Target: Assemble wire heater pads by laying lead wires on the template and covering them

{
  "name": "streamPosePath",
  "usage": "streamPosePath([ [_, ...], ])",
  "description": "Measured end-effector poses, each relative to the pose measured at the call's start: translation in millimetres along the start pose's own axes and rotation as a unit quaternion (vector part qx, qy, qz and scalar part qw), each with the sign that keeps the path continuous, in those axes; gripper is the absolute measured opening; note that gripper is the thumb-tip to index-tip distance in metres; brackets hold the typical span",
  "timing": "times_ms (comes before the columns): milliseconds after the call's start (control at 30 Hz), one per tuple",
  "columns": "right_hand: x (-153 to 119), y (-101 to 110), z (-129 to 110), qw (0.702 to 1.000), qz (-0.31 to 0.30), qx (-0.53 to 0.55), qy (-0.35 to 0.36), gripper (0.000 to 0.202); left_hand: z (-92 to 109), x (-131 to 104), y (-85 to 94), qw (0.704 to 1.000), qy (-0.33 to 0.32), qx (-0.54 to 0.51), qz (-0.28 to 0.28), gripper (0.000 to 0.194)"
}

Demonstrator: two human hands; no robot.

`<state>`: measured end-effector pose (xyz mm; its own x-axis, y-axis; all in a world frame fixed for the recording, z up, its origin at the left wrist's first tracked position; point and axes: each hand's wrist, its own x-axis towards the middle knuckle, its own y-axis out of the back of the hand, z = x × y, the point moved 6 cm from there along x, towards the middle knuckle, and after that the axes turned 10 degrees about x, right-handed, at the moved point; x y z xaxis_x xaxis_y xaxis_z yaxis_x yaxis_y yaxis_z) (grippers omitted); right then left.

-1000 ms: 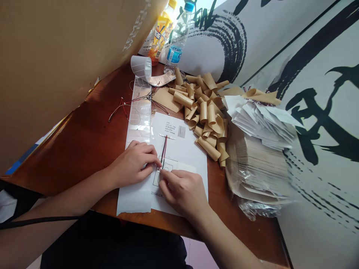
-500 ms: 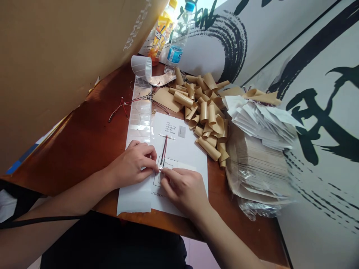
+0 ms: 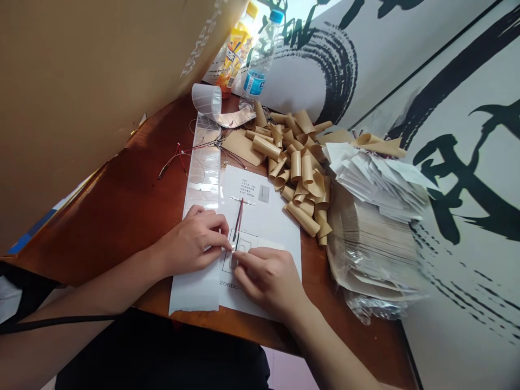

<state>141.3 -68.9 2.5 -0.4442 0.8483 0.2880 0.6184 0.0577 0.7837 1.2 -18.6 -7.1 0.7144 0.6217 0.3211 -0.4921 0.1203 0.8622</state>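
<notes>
Printed sheet: a white page [image 3: 280,227] lies on the wooden counter [image 3: 142,184], with a boxed drawing and "206DC" showing near its close edge.
Wire pair: red and black wires [image 3: 239,216] run down the middle of the page, from a clear strip [image 3: 242,201] across its upper part to the fingertips.
Shiny bit: a tiny bright piece [image 3: 233,249] sits at the wires' near end, over the page's drawing; too small to make out from here.
Left hand: this hand [image 3: 201,238] comes in over the page's left edge, fingers bent and narrow, tips at the shiny bit; I can't tell whether they grip it or just press.
Right hand: this one [image 3: 270,273] is over the page's lower part, fingers curled in close, tips meeting the same spot; its grip is hidden from me too.
Label strip: clear labels [image 3: 205,181] along the page's left side, a curled roll [image 3: 206,100] beyond.
Loose wires: a tangle [image 3: 179,155] to the page's upper left.
Brown paper curls: heaped [image 3: 296,165] past the page's upper right.
Bagged stack: flat brown sheets [image 3: 374,238] right of the page, white slips [image 3: 369,170] on top.
Bottles: an orange drink [image 3: 234,51] and a clear one [image 3: 255,81], well beyond the page.
</notes>
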Motion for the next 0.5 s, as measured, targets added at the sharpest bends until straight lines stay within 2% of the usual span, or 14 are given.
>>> streamPosePath([
  [167, -1, 0, -2, 1.0, 0.011, 0.011, -0.002, 0.024, 2, 0, -0.2, 0.999, -0.025, 0.04, 0.019, 0.023],
  [233, 0, 8, 1, 0.998, 0.062, 0.029, -0.012, 0.023, 4, 0, -0.1, 0.997, -0.046, 0.057, 0.027, 0.021],
  [333, 0, 27, 12, 0.984, 0.166, 0.025, -0.065, 0.021, 8, 1, 1.5, 0.994, -0.071, 0.076, 0.032, 0.019],
  [500, 1, 49, 40, 0.958, 0.236, 0.008, -0.164, 0.021, 16, 1, 8.5, 0.985, -0.109, 0.122, 0.046, 0.021],
])
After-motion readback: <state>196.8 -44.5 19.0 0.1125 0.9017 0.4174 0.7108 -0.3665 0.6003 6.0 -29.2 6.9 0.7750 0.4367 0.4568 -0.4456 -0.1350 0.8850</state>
